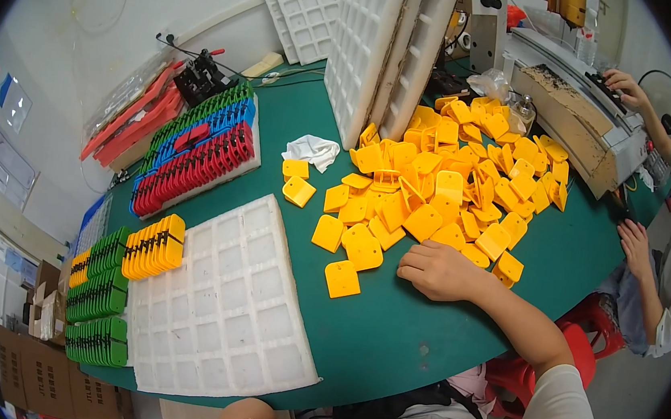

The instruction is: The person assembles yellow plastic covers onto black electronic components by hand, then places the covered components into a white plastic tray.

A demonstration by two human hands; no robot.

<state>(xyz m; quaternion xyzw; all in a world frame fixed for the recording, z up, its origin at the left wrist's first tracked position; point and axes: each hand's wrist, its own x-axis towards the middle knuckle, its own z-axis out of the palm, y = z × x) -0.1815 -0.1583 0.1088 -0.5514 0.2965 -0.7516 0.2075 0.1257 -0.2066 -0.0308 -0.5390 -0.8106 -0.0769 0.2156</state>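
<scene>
Loose yellow plastic plates (pixel 435 179), flat with rounded corners and small holes, lie heaped on the green table (pixel 388 336). At the near edge of this heap rests my right hand (pixel 439 269), fingers curled down and closed; whatever they may hold is hidden. One single yellow plate (pixel 342 280) lies to its left. Of my left arm, only the bent wrist (pixel 251 413) with a red bracelet shows at the lower edge, and its fingers are hidden. Just beyond that wrist lies a white gridded tray (pixel 229 304) with square pockets.
Rows of green plates (pixel 96 300) and yellow plates (pixel 154 247) stand left of the tray. Farther back are red, blue and green rows (pixel 200 144), a white cloth (pixel 311 152) and upright white trays (pixel 367 51). A co-worker's hands (pixel 634 242) are at the right, beside a machine (pixel 579 112).
</scene>
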